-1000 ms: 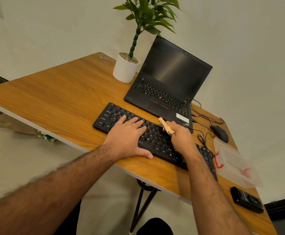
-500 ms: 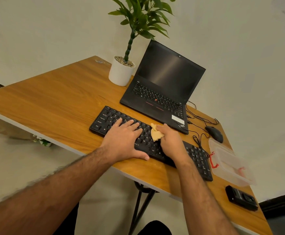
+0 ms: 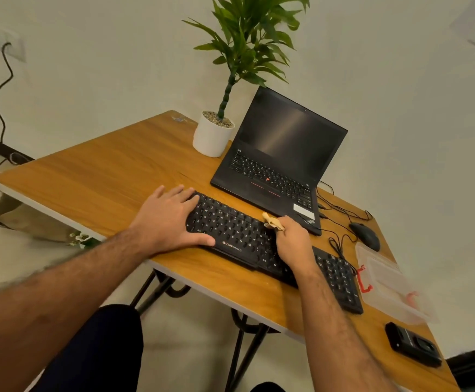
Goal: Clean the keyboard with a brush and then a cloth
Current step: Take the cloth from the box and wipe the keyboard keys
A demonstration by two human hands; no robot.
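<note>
A black keyboard (image 3: 239,230) lies slanted across the wooden table (image 3: 103,182), in front of the laptop. My left hand (image 3: 168,219) rests flat on the keyboard's left end, fingers straight and the thumb along the front edge. My right hand (image 3: 293,244) is over the keyboard's middle and grips a small brush with a pale wooden handle (image 3: 271,221). The handle sticks out above my fingers toward the laptop. The bristles are hidden under my hand. No cloth is in view.
An open black laptop (image 3: 276,165) stands behind the keyboard, a white potted plant (image 3: 212,137) to its left. A black mouse (image 3: 366,232) with cables, a clear plastic box (image 3: 389,284) with red clips and a small black device (image 3: 413,345) sit at the right.
My left hand has slid from the keyboard's middle to its left end. My right hand with the brush stays over the middle keys, the handle now tilted toward the laptop. The camera view shifted.
</note>
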